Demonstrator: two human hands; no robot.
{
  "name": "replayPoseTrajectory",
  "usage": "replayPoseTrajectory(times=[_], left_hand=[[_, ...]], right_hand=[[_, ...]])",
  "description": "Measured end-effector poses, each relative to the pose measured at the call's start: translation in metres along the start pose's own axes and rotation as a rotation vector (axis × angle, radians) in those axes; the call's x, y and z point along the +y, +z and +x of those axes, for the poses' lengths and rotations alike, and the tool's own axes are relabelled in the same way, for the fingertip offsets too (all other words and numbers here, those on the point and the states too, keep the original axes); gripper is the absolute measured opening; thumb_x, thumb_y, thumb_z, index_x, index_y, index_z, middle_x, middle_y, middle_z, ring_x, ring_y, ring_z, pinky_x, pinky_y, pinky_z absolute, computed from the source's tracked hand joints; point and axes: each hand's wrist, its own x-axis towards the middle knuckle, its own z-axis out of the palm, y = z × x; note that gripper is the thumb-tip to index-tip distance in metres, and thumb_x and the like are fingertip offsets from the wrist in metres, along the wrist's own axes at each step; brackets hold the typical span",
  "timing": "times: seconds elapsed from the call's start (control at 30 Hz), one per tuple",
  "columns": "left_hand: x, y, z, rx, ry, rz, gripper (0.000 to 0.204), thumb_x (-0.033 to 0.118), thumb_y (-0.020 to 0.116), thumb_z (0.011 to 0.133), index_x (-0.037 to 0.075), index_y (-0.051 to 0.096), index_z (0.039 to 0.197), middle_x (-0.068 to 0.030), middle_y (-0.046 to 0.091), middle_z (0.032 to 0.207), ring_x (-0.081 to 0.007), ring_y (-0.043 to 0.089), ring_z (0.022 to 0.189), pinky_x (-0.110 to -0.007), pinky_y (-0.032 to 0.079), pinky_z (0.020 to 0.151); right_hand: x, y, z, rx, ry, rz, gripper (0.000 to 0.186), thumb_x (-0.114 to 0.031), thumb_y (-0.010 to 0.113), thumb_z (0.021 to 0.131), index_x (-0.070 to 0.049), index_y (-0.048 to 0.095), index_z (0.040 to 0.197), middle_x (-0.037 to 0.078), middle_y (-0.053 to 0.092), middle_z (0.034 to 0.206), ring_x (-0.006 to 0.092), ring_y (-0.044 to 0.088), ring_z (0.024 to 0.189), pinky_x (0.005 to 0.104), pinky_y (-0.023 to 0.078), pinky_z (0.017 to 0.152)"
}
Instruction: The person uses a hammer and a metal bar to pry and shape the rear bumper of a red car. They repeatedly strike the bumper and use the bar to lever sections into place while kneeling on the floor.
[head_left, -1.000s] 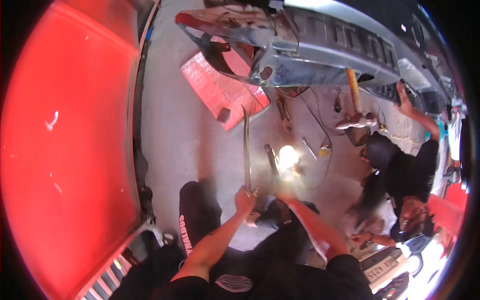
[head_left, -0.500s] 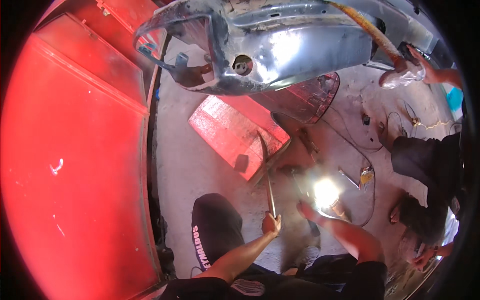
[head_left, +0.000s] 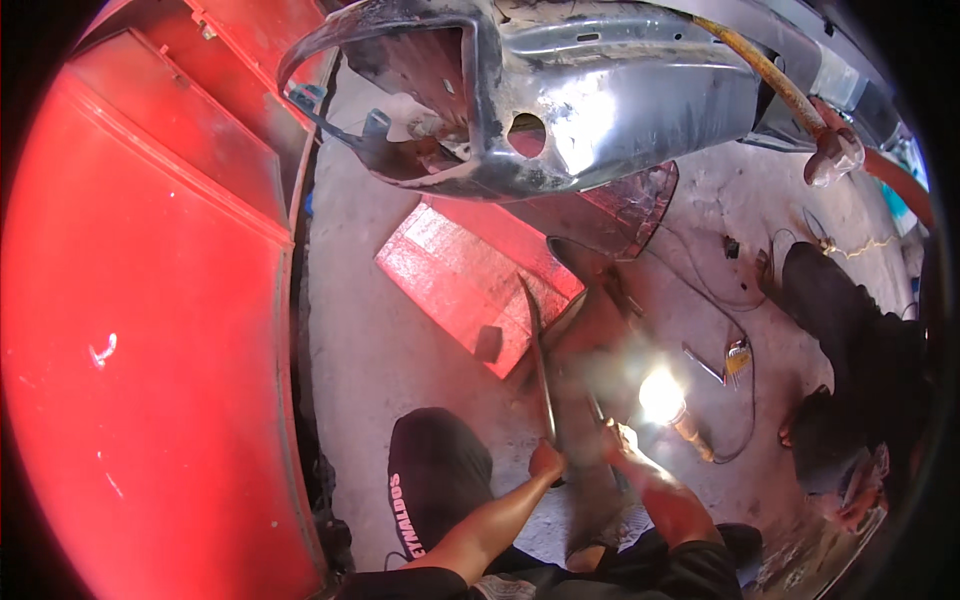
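Note:
My left hand is closed around a long, slightly curved metal bar, whose far tip reaches over a red metal panel lying on the floor. To its right, my right hand is closed on a darker, thinner bar. A glowing work lamp rests just beside that hand. Above the panel is a dented grey vehicle body part with a round hole and an open frame at its left end.
Red metal doors fill the left. A co-worker in dark clothes crouches at right, their arm raised by a rusty yellow-handled tool. A cable, a yellow brush and small tools lie on the concrete floor.
The view has swung, bringing more of the red doors and body part's front into sight. Both my hands moved down and rightward in the picture, still on the bars. The co-worker shifted rightward.

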Motion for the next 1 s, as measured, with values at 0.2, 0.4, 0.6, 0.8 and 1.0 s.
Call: replayPoseTrajectory(times=[0.2,0.4,0.6,0.8,1.0], left_hand=[[0.027,-0.030,0.031,0.469,0.211,-0.347,0.048,0.028,0.064,0.089,-0.005,0.048,0.121,-0.0286,0.059,0.117,-0.0418,0.057,0.115,-0.048,0.045,0.097],[0.175,-0.284,-0.031,0.519,0.450,-1.290,0.041,0.033,0.056,0.098,0.007,0.046,0.129,-0.0069,0.054,0.096,-0.0143,0.056,0.080,-0.030,0.049,0.065],[0.256,-0.431,-0.068,0.488,0.703,-1.688,0.066,0.056,0.049,0.097,0.007,0.034,0.138,-0.0200,0.049,0.131,-0.0298,0.059,0.096,-0.047,0.048,0.089],[0.290,-0.469,-0.041,0.332,0.833,-1.725,0.026,0.033,0.049,0.097,0.009,0.057,0.094,-0.0093,0.064,0.082,-0.0216,0.057,0.077,-0.042,0.044,0.078],[0.321,-0.463,-0.048,0.497,0.735,-1.800,0.018,0.012,0.046,0.089,0.005,0.061,0.084,-0.0068,0.058,0.070,-0.0205,0.055,0.067,-0.042,0.046,0.061]], right_hand=[[-0.008,-0.024,0.030,-0.023,-0.080,0.095,0.031,-0.015,0.057,0.089,-0.007,0.058,0.119,0.015,0.069,0.084,0.0286,0.069,0.082,0.0399,0.056,0.073],[-0.021,-0.020,0.042,-0.040,-0.144,0.379,0.030,-0.015,0.056,0.092,-0.007,0.057,0.121,0.012,0.068,0.083,0.0243,0.068,0.079,0.0370,0.055,0.071],[-0.051,-0.041,0.037,0.024,-0.274,0.827,0.029,-0.014,0.055,0.094,-0.007,0.057,0.123,0.010,0.067,0.082,0.0201,0.067,0.077,0.0342,0.054,0.069],[-0.117,-0.193,-0.039,0.241,-0.605,1.284,0.029,-0.013,0.054,0.097,-0.007,0.057,0.125,0.008,0.066,0.081,0.0158,0.065,0.074,0.0313,0.054,0.068],[-0.130,-0.363,-0.126,0.563,-0.915,1.242,0.031,-0.010,0.052,0.100,-0.007,0.055,0.131,0.007,0.065,0.080,0.0109,0.062,0.071,0.0265,0.050,0.065]])
